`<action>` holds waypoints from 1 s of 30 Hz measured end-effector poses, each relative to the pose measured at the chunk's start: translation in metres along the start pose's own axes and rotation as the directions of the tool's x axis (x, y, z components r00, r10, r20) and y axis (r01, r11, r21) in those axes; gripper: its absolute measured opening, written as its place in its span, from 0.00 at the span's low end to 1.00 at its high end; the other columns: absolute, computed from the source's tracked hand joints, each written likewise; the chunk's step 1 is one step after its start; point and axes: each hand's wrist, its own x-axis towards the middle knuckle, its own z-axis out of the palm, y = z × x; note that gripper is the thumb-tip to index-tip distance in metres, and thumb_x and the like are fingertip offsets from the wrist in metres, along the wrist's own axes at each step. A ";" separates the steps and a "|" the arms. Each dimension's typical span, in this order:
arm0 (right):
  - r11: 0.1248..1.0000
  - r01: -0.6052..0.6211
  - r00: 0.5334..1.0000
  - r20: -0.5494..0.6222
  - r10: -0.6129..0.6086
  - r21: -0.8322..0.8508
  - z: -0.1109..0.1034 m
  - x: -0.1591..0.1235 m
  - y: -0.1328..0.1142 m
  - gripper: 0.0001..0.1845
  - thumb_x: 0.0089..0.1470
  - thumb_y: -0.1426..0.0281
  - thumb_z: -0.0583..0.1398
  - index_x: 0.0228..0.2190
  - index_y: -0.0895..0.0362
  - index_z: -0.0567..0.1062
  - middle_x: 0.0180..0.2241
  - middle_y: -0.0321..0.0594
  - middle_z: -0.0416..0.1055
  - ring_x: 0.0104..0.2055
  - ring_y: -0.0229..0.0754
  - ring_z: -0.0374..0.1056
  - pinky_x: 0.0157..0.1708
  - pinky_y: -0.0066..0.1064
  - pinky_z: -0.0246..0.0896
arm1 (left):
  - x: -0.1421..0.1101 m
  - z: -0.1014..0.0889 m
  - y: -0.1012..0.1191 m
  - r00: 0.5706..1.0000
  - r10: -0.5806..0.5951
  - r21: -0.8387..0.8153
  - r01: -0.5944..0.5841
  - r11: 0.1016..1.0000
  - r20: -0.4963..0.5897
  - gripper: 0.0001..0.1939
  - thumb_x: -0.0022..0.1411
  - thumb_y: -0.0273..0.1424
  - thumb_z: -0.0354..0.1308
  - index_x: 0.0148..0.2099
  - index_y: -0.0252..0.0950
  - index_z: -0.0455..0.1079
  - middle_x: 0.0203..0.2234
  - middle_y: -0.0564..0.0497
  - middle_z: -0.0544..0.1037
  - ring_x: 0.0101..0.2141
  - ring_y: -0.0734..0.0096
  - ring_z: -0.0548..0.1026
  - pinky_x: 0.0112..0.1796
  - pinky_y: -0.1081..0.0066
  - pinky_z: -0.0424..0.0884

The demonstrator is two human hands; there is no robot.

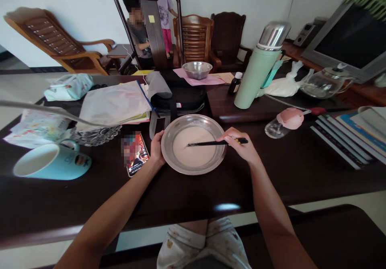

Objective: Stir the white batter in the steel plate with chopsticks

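A wide metal bowl [169, 156] stands on the dark table before me, holding a pale, milky liquid [193, 156]. My left hand [157, 147] grips the bowl's left rim, its fingers partly hidden beneath the edge. Over the right rim, my right hand [239, 143] is closed around a pair of black chopsticks [208, 143]. Their tips reach into the liquid near the middle of the bowl. A lit phone [138, 154] lies just left of my left hand.
Left are a light blue mug [66, 164], a glass dish [96, 135] and a plastic folder [114, 100]. Behind the bowl sit a black bag [187, 96] and a small metal bowl [197, 71]. Rightward stand a green thermos [256, 74], a pink-topped bottle [285, 122] and books [340, 140]. Two people are beyond the table.
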 end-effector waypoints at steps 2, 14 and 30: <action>1.000 -0.014 0.998 -0.067 0.014 -0.001 -0.001 0.000 0.000 0.27 0.67 0.42 0.64 0.32 0.49 0.90 0.33 0.42 0.85 0.37 0.46 0.78 0.39 0.39 0.73 | -0.002 0.001 0.000 1.000 -0.007 -0.009 0.007 1.000 -0.001 0.07 0.62 0.33 0.61 0.34 0.37 0.78 0.27 0.46 0.85 0.39 0.45 0.88 0.44 0.54 0.85; 1.000 0.005 0.998 -0.066 -0.004 0.025 -0.003 -0.001 -0.001 0.25 0.68 0.45 0.64 0.32 0.49 0.90 0.32 0.42 0.84 0.36 0.46 0.78 0.40 0.39 0.73 | -0.005 0.005 0.001 0.999 0.010 0.017 -0.009 1.000 -0.035 0.10 0.65 0.33 0.59 0.32 0.37 0.77 0.23 0.47 0.82 0.37 0.46 0.87 0.44 0.52 0.85; 0.995 -0.022 0.999 0.041 0.018 0.099 -0.001 -0.002 -0.002 0.27 0.68 0.44 0.63 0.31 0.50 0.89 0.30 0.41 0.84 0.36 0.46 0.80 0.41 0.39 0.75 | -0.011 0.010 0.003 0.999 0.011 0.032 -0.010 0.999 -0.051 0.14 0.66 0.33 0.56 0.30 0.36 0.76 0.22 0.46 0.81 0.37 0.48 0.87 0.44 0.54 0.84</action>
